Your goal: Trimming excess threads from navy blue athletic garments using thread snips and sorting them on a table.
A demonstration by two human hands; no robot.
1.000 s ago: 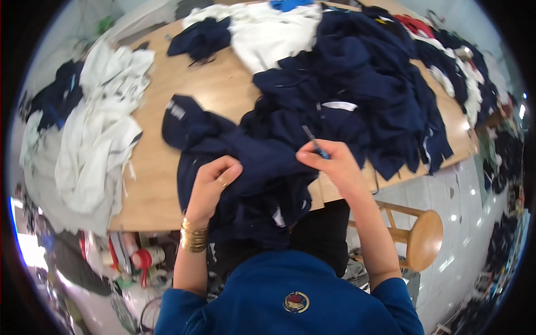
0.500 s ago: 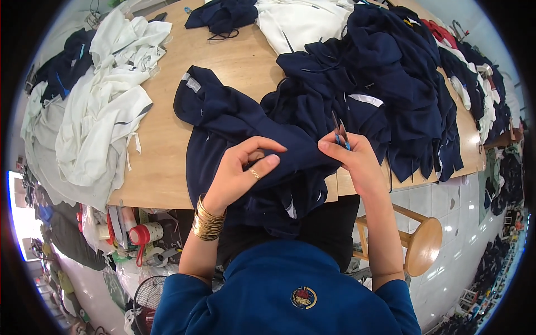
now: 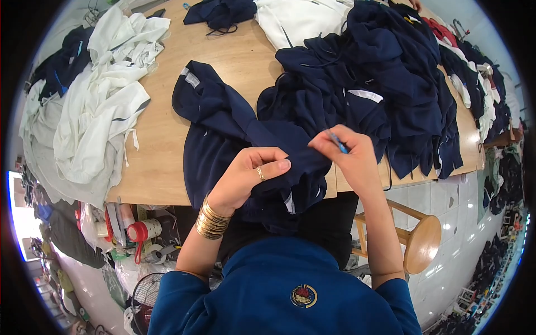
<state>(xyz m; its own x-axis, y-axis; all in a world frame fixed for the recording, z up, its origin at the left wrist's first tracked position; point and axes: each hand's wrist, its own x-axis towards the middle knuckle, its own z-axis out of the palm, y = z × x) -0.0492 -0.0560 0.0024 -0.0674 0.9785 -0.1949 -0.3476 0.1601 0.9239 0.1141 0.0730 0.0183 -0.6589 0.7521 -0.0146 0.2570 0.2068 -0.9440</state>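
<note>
A navy garment [image 3: 215, 151] lies bunched over the table's near edge, its hood-like or sleeve-like end with a white label pointing away from me. My left hand [image 3: 257, 173], with gold bangles on the wrist, is closed over it, thumb and forefinger pinched together on the cloth. Whether a thread is also between those fingertips is too small to tell. My right hand [image 3: 349, 153] holds small blue-handled scissors [image 3: 337, 142] in its palm. Its thumb and forefinger are pressed together just above the garment, and the scissor blades are mostly hidden by the fingers.
More navy garments [image 3: 391, 72] are heaped on the right of the wooden table [image 3: 159, 123], with white cloth [image 3: 301, 25] behind. White garments [image 3: 100, 117] pile up at left. A wooden stool [image 3: 422, 244] stands at lower right. Another person's hand [image 3: 416, 4] shows at the far edge.
My left thumb and forefinger have come together from apart. My right hand has turned inward and moved slightly left, so the scissor blades no longer point up in plain sight.
</note>
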